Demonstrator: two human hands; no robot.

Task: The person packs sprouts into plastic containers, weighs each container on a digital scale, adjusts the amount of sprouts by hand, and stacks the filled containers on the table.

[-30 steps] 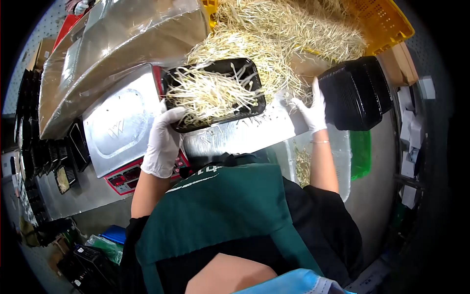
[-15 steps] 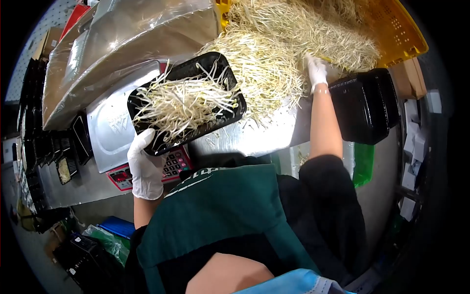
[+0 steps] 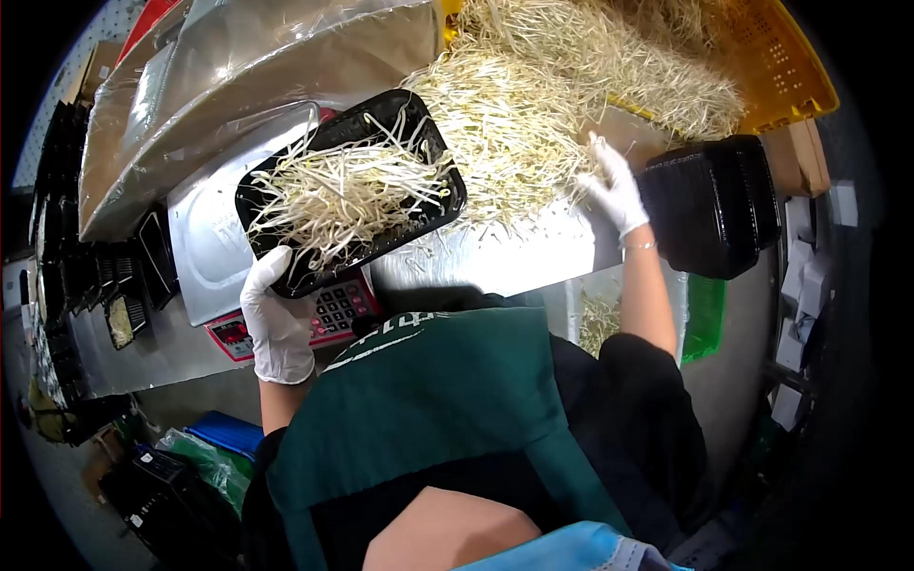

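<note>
My gloved left hand (image 3: 276,319) grips the near left corner of a black plastic tray (image 3: 400,238), tilted above the weighing scale (image 3: 195,266). Loose bean sprouts (image 3: 338,200) fill the tray's middle, a few sticking out past its rim. On the metal table, a large heap of bean sprouts (image 3: 519,133) spreads to the tray's right. At the right edge of this heap is my gloved right hand (image 3: 617,190), its fingers apart and the fingertips close to or touching some sprouts. I see nothing clearly held in it.
A stack of black trays (image 3: 709,205) stands to the right of my right hand. Behind the heap, a yellow crate (image 3: 781,67) lies tipped, spilling sprouts. Clear plastic sheeting (image 3: 257,67) covers something at the back left. Below the table edge is a green crate (image 3: 705,319).
My right hand has drawn back toward me from the yellow crate's edge, and its fingers have spread. The tray in my left hand has shifted slightly left and away from me.
</note>
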